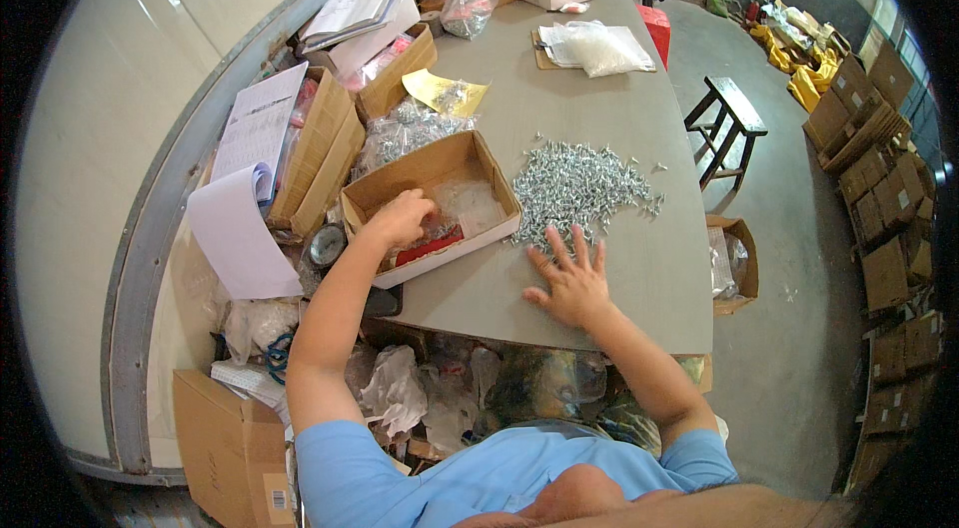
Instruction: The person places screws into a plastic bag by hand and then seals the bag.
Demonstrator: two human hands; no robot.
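Left grip (405, 218) dips inside the box (455, 255), bags (393, 140) crowding behind.

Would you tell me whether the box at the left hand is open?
Open: the box shows its inside uncovered, with the left hand in it.

Left hand (400, 218), centre left: fingertips partly obscured inside the open carton (425, 168); whether they grip anything cannot be determined. Red item (432, 245) in the same carton: partly concealed, kind not identifiable. Metal fasteners (579, 178), right of centre: individual threads too small to distinguish; any under the right hand (577, 290) are masked. Papers (258, 123), upper left: entries illegible. Stacked cartons (884, 273), right margin: truncated by the dark rim. Blue shirt (489, 488): cropped at the lower edge.
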